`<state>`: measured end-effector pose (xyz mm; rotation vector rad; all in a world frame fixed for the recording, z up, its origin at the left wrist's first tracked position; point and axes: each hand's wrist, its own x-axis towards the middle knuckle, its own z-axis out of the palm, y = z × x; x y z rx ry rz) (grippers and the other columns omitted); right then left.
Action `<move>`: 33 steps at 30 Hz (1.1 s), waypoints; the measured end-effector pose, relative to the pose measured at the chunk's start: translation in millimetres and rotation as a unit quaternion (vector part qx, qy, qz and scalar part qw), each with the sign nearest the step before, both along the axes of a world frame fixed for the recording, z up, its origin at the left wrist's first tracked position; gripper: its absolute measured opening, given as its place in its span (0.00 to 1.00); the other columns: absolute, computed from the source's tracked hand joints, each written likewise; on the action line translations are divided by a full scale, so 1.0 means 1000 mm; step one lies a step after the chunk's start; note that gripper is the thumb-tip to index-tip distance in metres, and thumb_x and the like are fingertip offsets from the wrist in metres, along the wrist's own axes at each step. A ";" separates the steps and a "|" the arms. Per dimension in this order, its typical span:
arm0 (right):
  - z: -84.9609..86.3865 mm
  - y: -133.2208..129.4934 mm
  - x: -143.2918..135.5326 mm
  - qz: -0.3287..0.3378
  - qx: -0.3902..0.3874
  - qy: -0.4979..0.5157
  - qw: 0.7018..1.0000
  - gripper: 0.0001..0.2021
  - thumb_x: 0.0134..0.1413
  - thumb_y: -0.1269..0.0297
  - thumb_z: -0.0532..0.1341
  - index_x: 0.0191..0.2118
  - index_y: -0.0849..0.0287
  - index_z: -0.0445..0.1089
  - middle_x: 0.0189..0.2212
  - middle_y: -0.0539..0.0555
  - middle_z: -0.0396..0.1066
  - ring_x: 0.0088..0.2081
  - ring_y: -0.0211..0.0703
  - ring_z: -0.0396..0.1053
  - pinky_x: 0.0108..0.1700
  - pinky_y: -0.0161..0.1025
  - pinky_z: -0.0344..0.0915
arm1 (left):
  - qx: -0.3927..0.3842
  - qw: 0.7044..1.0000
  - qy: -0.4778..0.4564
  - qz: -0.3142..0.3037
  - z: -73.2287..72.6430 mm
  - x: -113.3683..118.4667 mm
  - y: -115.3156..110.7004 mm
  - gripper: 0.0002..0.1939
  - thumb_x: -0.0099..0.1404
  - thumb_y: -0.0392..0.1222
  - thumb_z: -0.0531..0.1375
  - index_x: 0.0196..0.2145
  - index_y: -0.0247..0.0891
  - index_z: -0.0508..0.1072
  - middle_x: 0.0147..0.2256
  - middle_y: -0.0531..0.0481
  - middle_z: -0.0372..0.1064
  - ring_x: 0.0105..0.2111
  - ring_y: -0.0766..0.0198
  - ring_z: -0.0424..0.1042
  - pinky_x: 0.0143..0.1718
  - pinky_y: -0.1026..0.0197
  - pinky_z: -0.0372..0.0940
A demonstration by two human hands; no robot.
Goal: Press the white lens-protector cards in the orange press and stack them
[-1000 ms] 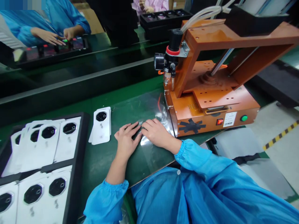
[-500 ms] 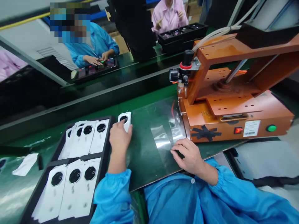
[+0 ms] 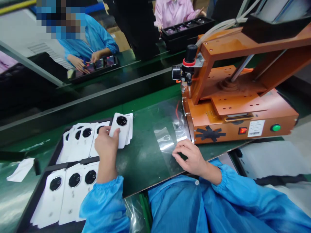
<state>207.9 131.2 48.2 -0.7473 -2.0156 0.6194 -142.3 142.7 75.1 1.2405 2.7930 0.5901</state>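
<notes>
My left hand (image 3: 107, 145) is closed on a white panel (image 3: 120, 129) with a black octagonal camera patch, gripped by its left edge. Under and right of that panel lie more white panels (image 3: 130, 131). Left of the hand, a black tray (image 3: 52, 168) holds overlapping white panels (image 3: 74, 191) in two compartments. My right hand (image 3: 190, 157) rests at the front edge of the green mat (image 3: 143, 165), thumb and index finger curled toward each other beside a clear film (image 3: 164, 139). Whether anything thin is between those fingertips cannot be made out.
An orange press (image 3: 243, 124) with a black-and-red regulator (image 3: 189, 60) stands on the right. White sheets (image 3: 274, 158) lie at lower right. Across the bench, people in blue and pink work at black trays (image 3: 187, 30). A white scrap (image 3: 21, 170) lies far left.
My left hand has moved left and now grips a white panel, lifted over other panels at the tray's right side. My right hand keeps its pose. The whole view has shifted slightly.
</notes>
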 end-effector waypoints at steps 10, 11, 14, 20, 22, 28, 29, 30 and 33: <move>-0.004 0.038 -0.040 -0.037 -0.284 0.060 0.956 0.05 0.60 0.68 0.64 0.32 0.59 0.74 0.33 0.50 0.69 0.31 0.35 0.66 0.34 0.34 0.63 | 0.026 0.955 -0.246 -0.165 -0.048 0.149 -0.096 0.24 0.70 0.52 0.53 0.58 0.40 0.73 0.32 0.49 0.77 0.24 0.62 0.70 0.28 0.60 0.64; -0.007 0.041 -0.043 -0.042 -0.286 0.053 0.956 0.05 0.59 0.68 0.64 0.32 0.59 0.74 0.33 0.50 0.69 0.31 0.35 0.65 0.35 0.35 0.63 | 0.021 0.963 -0.211 -0.164 -0.046 0.154 -0.100 0.26 0.70 0.53 0.54 0.62 0.41 0.68 0.34 0.49 0.78 0.25 0.62 0.71 0.29 0.59 0.64; -0.012 0.049 -0.049 -0.049 -0.282 0.023 0.958 0.05 0.60 0.68 0.64 0.32 0.60 0.74 0.34 0.50 0.70 0.34 0.36 0.66 0.40 0.36 0.65 | 0.025 0.974 -0.066 -0.216 -0.038 0.150 -0.109 0.32 0.70 0.56 0.57 0.67 0.43 0.62 0.44 0.43 0.78 0.36 0.54 0.76 0.38 0.54 0.67; -0.010 0.064 -0.055 -0.034 -0.211 -0.030 0.976 0.06 0.62 0.69 0.62 0.33 0.59 0.74 0.39 0.52 0.68 0.45 0.42 0.68 0.51 0.43 0.64 | 0.036 0.938 0.041 -0.343 -0.056 0.153 -0.115 0.33 0.65 0.62 0.61 0.64 0.47 0.66 0.64 0.39 0.65 0.61 0.38 0.63 0.57 0.37 0.57; -0.010 0.069 -0.058 -0.024 -0.190 -0.057 0.980 0.05 0.62 0.69 0.62 0.33 0.59 0.74 0.41 0.53 0.68 0.46 0.43 0.67 0.52 0.44 0.63 | 0.017 0.936 0.046 -0.347 -0.063 0.158 -0.116 0.33 0.65 0.62 0.62 0.63 0.49 0.66 0.66 0.42 0.62 0.64 0.37 0.59 0.57 0.36 0.54; -0.012 0.073 -0.063 0.011 -0.195 -0.145 0.970 0.06 0.62 0.69 0.62 0.32 0.60 0.72 0.41 0.54 0.69 0.47 0.45 0.67 0.54 0.46 0.61 | 0.034 0.926 0.014 -0.376 -0.063 0.154 -0.119 0.30 0.65 0.55 0.63 0.62 0.45 0.67 0.66 0.42 0.63 0.66 0.40 0.58 0.59 0.39 0.52; -0.011 0.072 -0.064 0.012 -0.201 -0.153 0.968 0.07 0.63 0.69 0.62 0.32 0.59 0.71 0.41 0.54 0.69 0.48 0.45 0.66 0.55 0.46 0.60 | 0.041 0.924 0.011 -0.379 -0.062 0.153 -0.119 0.30 0.65 0.53 0.63 0.63 0.45 0.66 0.65 0.42 0.64 0.65 0.40 0.59 0.59 0.39 0.52; -0.009 0.072 -0.064 0.013 -0.205 -0.161 0.965 0.07 0.63 0.69 0.62 0.32 0.59 0.71 0.41 0.53 0.70 0.48 0.45 0.66 0.55 0.46 0.59 | 0.046 0.923 0.008 -0.381 -0.062 0.152 -0.118 0.30 0.65 0.52 0.64 0.63 0.44 0.66 0.64 0.42 0.66 0.65 0.41 0.59 0.59 0.40 0.52; -0.003 0.070 -0.068 0.022 -0.214 -0.188 0.958 0.07 0.64 0.68 0.63 0.32 0.59 0.72 0.42 0.53 0.70 0.49 0.45 0.66 0.54 0.45 0.57 | 0.048 0.923 0.004 -0.383 -0.060 0.152 -0.117 0.31 0.65 0.50 0.64 0.63 0.43 0.65 0.63 0.44 0.68 0.64 0.42 0.60 0.59 0.41 0.52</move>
